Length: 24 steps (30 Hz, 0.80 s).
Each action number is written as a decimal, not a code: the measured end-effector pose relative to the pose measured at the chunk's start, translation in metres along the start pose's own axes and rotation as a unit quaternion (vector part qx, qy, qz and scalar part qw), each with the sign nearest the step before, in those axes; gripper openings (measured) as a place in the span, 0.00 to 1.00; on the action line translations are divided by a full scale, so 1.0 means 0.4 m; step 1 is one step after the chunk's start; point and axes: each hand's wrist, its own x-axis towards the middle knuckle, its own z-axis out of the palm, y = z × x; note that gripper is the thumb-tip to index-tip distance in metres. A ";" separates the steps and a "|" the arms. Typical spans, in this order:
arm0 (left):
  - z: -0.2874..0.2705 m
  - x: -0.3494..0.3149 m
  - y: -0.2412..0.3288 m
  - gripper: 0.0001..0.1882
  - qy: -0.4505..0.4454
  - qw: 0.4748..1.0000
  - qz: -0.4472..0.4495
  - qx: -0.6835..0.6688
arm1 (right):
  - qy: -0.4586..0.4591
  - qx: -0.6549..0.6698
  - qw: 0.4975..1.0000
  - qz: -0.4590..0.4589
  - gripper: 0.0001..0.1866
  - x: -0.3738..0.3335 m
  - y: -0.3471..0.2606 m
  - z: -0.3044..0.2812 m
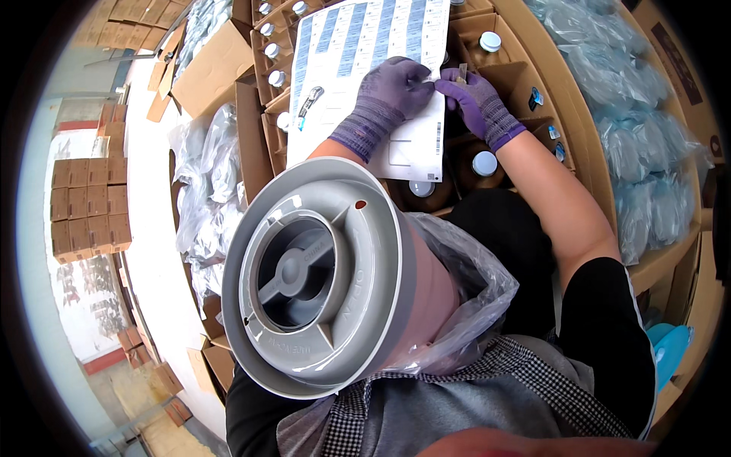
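My left hand (396, 87), in a purple and grey knitted glove, rests on a sheet of labels (327, 53), its fingers closed at the sheet's right edge. Close beside it my right hand (474, 105), gloved alike, pinches a small label (462, 73), partly hidden by the fingers. The sheet lies across a divided carton of bottles (489, 42) with pale caps. One dark and blue sticker (310, 108) sits near the sheet's left edge. Against my body, below the left forearm, leans a large pink vessel (426, 297) in clear plastic, its grey round base (350, 335) facing up.
More small stickers (537, 99) cling to the carton's right dividers. Cartons of plastic-wrapped items stand on both sides, with clear bags (209, 183) at left and bluish bags (647, 145) at right. Stacked brown boxes (90, 198) are at far left. A turquoise object (670, 350) lies by my right elbow.
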 end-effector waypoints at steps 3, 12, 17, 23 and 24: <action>0.001 -0.017 -0.008 0.14 0.030 0.990 0.075 0.118 | -0.018 -0.052 0.998 0.011 0.13 -0.014 -0.030 0.008; -0.032 0.004 -0.005 0.15 -0.064 0.996 -0.035 0.059 | 0.019 -0.101 0.995 -0.015 0.13 0.017 0.004 0.024; -0.028 0.010 -0.054 0.14 0.008 0.940 -0.264 -0.216 | 0.010 -0.006 1.000 0.022 0.11 0.012 0.005 0.025; -0.199 0.006 -0.098 0.13 0.288 0.821 -0.219 -0.442 | 0.207 -0.158 0.965 -0.019 0.14 0.046 0.056 -0.046; -0.257 0.002 -0.088 0.11 0.326 0.835 -0.165 -0.412 | 0.237 -0.167 0.952 -0.097 0.14 0.052 0.047 -0.066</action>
